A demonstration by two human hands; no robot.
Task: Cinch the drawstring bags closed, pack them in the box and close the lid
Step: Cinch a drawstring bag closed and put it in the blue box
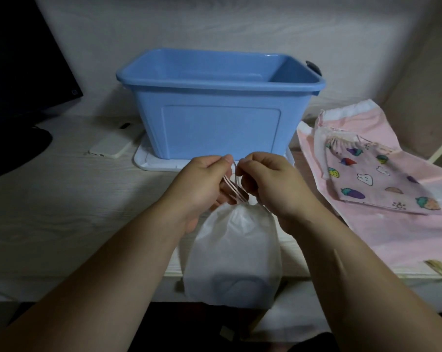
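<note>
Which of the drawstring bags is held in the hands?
The plain white bag: the left hand and right hand pinch its cords. The printed bag and pink bag lie at the right, untouched.

- Legible text, labels, brands, numbers: none found.
- The monitor [24,59]: small mark on the lower corner of its frame, too small to read.
- The printed bag [382,181]: cartoon pictures only, no lettering made out.
</note>
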